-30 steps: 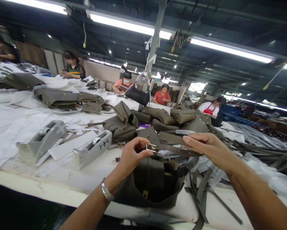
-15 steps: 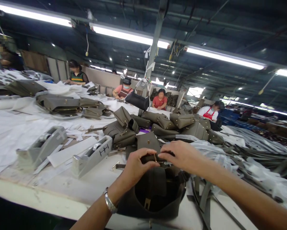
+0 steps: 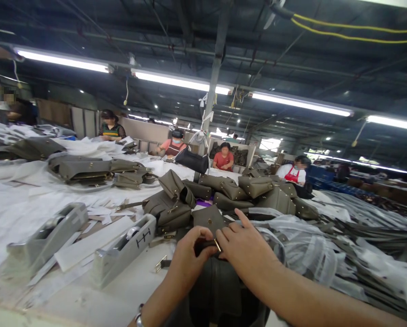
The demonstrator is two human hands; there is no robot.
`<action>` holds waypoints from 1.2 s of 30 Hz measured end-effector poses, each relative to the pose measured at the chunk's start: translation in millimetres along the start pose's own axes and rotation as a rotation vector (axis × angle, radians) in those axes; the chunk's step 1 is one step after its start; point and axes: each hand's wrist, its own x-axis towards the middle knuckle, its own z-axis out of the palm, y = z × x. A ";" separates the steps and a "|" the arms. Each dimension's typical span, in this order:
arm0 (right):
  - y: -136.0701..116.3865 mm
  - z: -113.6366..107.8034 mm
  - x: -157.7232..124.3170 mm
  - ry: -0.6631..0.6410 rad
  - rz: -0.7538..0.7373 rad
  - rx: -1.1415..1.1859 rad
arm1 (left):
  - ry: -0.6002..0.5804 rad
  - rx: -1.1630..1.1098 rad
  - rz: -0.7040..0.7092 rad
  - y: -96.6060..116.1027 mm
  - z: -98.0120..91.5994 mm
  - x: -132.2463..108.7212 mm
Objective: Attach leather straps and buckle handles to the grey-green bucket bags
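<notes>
A dark olive handbag (image 3: 220, 295) sits in front of me at the table's near edge, its flap raised behind my hands. Above its opening, my left hand (image 3: 189, 256) is closed, pinching a dark strap (image 3: 204, 247) between thumb and fingers. A gold-coloured buckle (image 3: 218, 245) shows at the end of that strap. My right hand (image 3: 246, 247) meets it from the other side, fingers closed at the buckle and one finger raised; its thumb is mostly hidden. Left of the bag, another strap end with a gold buckle (image 3: 161, 264) lies on the table.
Two grey tape dispensers (image 3: 125, 250) stand at left beside white strips (image 3: 90, 240). Several olive bags (image 3: 176, 200) are heaped ahead. Plastic-wrapped straps (image 3: 312, 240) spread across the right. Several co-workers, one in a red shirt (image 3: 223, 159), sit beyond the table.
My view has tilted up, so hands and bag appear lower. My right hand has turned and moved in against the buckle, one finger now raised. The left hand keeps its pinch.
</notes>
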 end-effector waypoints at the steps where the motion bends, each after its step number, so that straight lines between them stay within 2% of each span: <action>1: -2.2 -0.3 0.3 -0.014 0.001 0.001 | 0.020 0.023 -0.006 0.9 0.6 -0.1; 4: -3.6 -4.7 0.6 -0.048 -0.040 0.116 | 0.017 0.000 -0.027 4.6 -1.8 -0.4; 8: 8.9 -8.9 -2.0 -0.018 -0.051 0.443 | -0.004 -0.112 -0.100 7.3 -18.5 -1.0; 11: 20.6 -0.3 -5.1 0.065 -0.048 0.577 | 0.093 -0.073 -0.127 2.6 -34.2 -2.1; 14: 25.7 10.1 -6.9 0.135 -0.034 0.612 | 0.176 -0.096 -0.159 -2.9 -42.3 -3.6; 22: 12.5 5.1 3.3 0.057 -0.046 0.551 | 0.143 -0.117 -0.117 -1.4 -32.9 -5.9; 24: 10.1 6.7 6.0 0.086 -0.051 0.536 | 0.109 -0.111 -0.101 -2.3 -34.3 -11.9; 26: 9.2 10.6 7.4 0.172 -0.036 0.555 | 0.075 0.005 -0.081 -3.8 -38.3 -21.9; 29: 9.3 16.2 8.0 0.286 -0.011 0.690 | 0.022 0.348 -0.097 -6.5 -44.9 -39.5; 32: 9.3 16.3 9.1 0.242 -0.025 0.905 | 0.042 0.520 -0.135 -10.1 -46.4 -50.1; 34: 9.7 13.4 10.3 0.164 -0.048 1.009 | 0.076 0.470 -0.148 -14.2 -44.3 -51.5; 36: 11.0 10.0 11.4 0.093 -0.067 1.107 | 0.068 0.308 -0.166 -20.0 -41.0 -51.0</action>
